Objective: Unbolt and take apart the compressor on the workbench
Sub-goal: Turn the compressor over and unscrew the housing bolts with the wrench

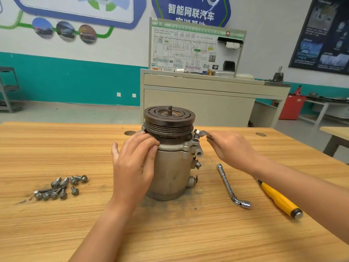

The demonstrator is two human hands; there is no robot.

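Observation:
The compressor (171, 173) stands upright in the middle of the wooden workbench (170, 233), its dark grooved pulley (169, 120) on top with a threaded shaft sticking up. My left hand (135, 159) lies against the left side of the housing, fingers curved over the flange under the pulley. My right hand (229, 148) grips a small open-end wrench (200, 132) whose jaw sits at a bolt (196, 137) on the flange's right side.
Several loose bolts (60, 188) lie in a pile at the left of the bench. An L-shaped socket wrench (231, 186) and a yellow-handled screwdriver (279, 200) lie to the right of the compressor. A beige trainer cabinet (198, 95) stands behind the bench.

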